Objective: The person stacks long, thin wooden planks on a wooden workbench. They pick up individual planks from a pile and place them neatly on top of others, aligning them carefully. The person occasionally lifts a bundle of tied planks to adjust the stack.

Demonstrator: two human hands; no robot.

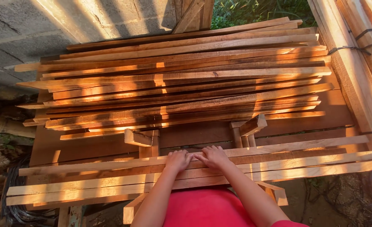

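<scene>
1. Reddish-brown wood fills the view: a wooden bench (303, 126) of flat boards carries a big pile of slats (182, 84), long thin strips laid mostly side to side and striped with warm sunlight
2. Behind the pile stands a grey block wall (22, 29), and green leaves (253, 10) show past the top edge; bare dirt ground (341, 197) lies below on the right
3. Along the right side lean bundled planks (362, 54), tied round with dark straps
4. Nearer the person lies a second, smaller row of slats (110, 176), spread across short wooden blocks (253, 125) that stand between the two groups
5. The left hand (177, 160) and the right hand (213, 157) rest palm down, touching each other, on the near slats; the fingers lie flat and close together on top of the wood, pressing on it rather than curled round any strip
6. A red shirt (207, 208) shows at the bottom edge, between the forearms
7. No boxes, bins or other containers are in view, so the wood lies loose on the bench
</scene>
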